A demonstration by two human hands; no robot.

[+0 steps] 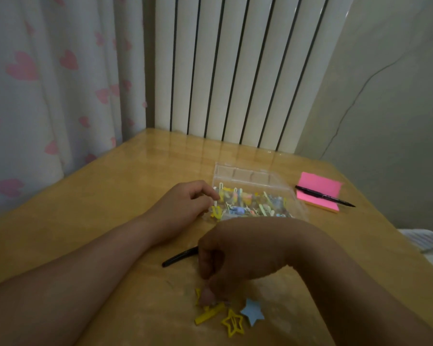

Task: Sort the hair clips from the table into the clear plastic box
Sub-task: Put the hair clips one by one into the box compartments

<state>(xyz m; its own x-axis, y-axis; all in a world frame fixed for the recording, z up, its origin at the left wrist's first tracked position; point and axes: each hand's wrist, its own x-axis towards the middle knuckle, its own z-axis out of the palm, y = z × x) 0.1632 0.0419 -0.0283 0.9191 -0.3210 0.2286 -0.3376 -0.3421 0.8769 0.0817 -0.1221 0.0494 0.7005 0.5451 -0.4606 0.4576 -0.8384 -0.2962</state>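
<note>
Lower centre of frame: loose clips [233, 325] are on the table [85, 221]: a yellow outline star, a blue star [253, 314] and a yellow bar [209, 315]. Your right hand [235, 255] is right above them, fingers curled down onto the pile's far edge. There's something pinkish at the tips, too blurred to call, so I can't tell if you've got a clip.

Just behind that hand is a black pen [178, 258].

Mid frame: your left hand [185, 208] is at the near left corner of the box [235, 168]. It looks to be pinching a yellow clip [216, 212] at the rim. The box is open and already well stocked.

Step in hand: drop left, pick right. Nearly done, I reckon.

Next: let the left clip go inside the wall. Get a firm pinch on one near clip and lift clear of the pen.

Right of the box: pink notes [318, 188] with a second pen [325, 197] across them. Leave both.
</note>
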